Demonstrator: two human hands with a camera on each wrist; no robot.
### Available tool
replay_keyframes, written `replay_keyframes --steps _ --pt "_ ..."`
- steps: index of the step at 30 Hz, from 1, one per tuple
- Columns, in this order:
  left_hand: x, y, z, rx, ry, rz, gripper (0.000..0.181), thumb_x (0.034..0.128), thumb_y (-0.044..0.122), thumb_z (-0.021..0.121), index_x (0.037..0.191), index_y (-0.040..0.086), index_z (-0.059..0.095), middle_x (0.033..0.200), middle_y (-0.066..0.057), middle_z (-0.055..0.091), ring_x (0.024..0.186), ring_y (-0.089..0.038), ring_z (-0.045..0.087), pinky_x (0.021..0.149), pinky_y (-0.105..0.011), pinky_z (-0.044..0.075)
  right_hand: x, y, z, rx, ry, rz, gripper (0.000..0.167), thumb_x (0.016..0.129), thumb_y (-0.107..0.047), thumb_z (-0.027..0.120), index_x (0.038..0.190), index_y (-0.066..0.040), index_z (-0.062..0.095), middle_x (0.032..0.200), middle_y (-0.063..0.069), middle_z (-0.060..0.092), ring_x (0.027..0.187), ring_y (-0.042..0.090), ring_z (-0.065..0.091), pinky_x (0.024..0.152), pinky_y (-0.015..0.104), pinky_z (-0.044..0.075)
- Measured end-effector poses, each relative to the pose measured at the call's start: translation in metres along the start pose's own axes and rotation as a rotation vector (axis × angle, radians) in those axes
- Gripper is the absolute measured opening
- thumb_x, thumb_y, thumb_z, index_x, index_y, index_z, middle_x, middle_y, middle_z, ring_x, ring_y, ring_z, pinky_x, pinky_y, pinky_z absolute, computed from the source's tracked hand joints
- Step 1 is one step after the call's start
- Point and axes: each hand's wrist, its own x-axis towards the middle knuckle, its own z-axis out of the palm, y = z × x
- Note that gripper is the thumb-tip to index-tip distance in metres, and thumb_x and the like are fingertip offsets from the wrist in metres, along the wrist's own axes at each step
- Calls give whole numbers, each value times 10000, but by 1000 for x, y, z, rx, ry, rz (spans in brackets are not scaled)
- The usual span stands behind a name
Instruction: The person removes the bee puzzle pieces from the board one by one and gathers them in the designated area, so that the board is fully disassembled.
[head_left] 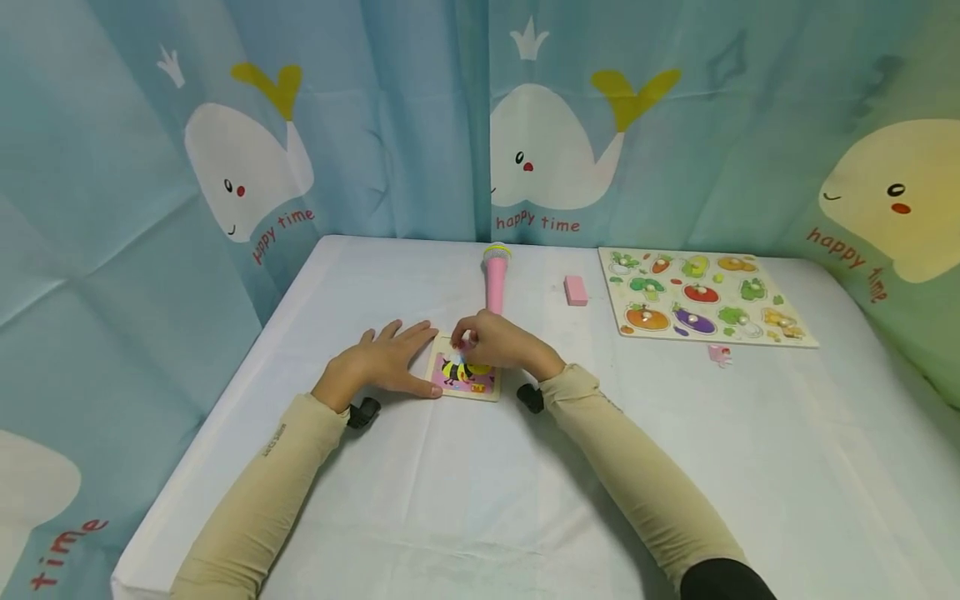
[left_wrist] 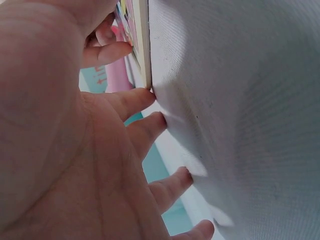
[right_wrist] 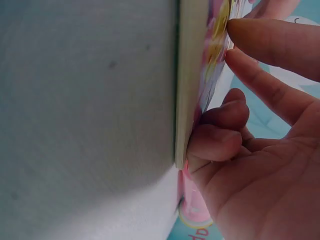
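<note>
Left grip (head_left: 382,362) spread wide, holding nothing, thumb touching the bee puzzle (head_left: 463,382) just to its right; right grip (head_left: 497,340) curls over that puzzle, any hold hidden; pink microphone (head_left: 496,285) just beyond.

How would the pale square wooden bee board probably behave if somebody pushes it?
The pale square wooden bee board is probably stiff: its edge looks thick and straight. Lying flat, it would likely slide rather than roll. The left hand touching it might limit sliding.
</note>
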Motion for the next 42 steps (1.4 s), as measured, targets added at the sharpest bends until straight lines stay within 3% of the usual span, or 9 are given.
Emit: replay_keyframes --steps 9,15,28,34,42 --pt "2 2 -1 14 -6 -3 1099 911 646 763 1727 146 223 1797 -64 123 1622 -451 52 1231 -740 48 -1 3 0 37 22 1 236 876 42 707 1098 -27 745 839 66 571 804 195 504 674 286 419" --pt "3 2 -2 17 -6 -9 1104 905 646 769 1726 147 225 1797 -66 124 1621 -450 56 1230 -742 50 -3 3 0 22 52 -19 262 850 39 726 1093 -59 738 1006 118 571 972 253 503 744 313 447" --pt "7 2 -1 13 -9 -5 1109 901 651 770 1729 158 221 1797 -57 124 1623 -449 48 1233 -735 43 -12 12 -5 103 100 14 303 974 47 648 1245 -37 755 980 112 692 871 240 603 771 311 525" --pt "6 3 1 17 -8 -15 1114 901 652 769 1728 149 219 1796 -66 126 1623 -446 52 1236 -730 50 -12 12 -9 128 120 77 141 977 -9 718 1105 6 661 988 120 701 862 222 629 775 302 536" --pt "3 2 0 16 -10 -26 1114 903 652 767 1728 146 216 1797 -70 119 1622 -448 44 1238 -727 44 -14 13 -16 187 162 96 117 950 3 734 1037 3 656 934 103 697 848 207 631 753 281 527"
